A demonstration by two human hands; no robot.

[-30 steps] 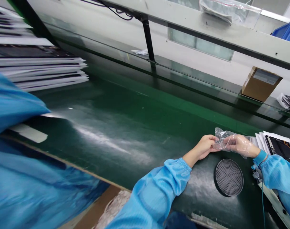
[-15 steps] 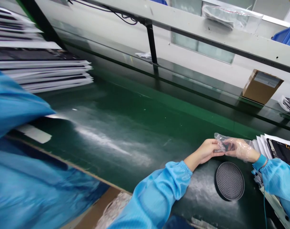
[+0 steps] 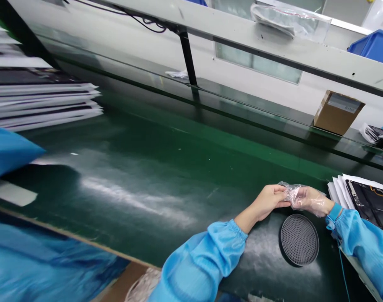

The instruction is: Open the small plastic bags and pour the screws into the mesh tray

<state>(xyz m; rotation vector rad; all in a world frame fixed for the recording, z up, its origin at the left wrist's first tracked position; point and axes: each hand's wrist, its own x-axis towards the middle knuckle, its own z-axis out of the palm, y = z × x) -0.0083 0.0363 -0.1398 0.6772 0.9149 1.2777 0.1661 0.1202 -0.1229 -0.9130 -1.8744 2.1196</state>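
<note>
A crinkled clear plastic bag (image 3: 293, 196) is stretched between my two hands over the bench. My left hand (image 3: 271, 199) pinches the bag's left end between thumb and fingers. My right hand (image 3: 312, 200) is covered by the bag, apparently inside it, with its fingers drawn together towards the left hand. Glare on the film hides what those fingers hold. Just below my hands a round dark grey tray (image 3: 299, 240) full of small holes lies flat, touched by neither hand.
Stacked dark panels with white sheets between them (image 3: 369, 199) lie beside my right wrist. Another such stack (image 3: 46, 102) stands far left, near a person's blue sleeve (image 3: 11, 151). A cardboard box (image 3: 337, 112) sits on the ledge behind the green bench top (image 3: 153, 167).
The view has shifted slightly right. My right hand has gone deeper into the bag, and the film now bunches around its fingers. My left hand keeps its pinch.
</note>
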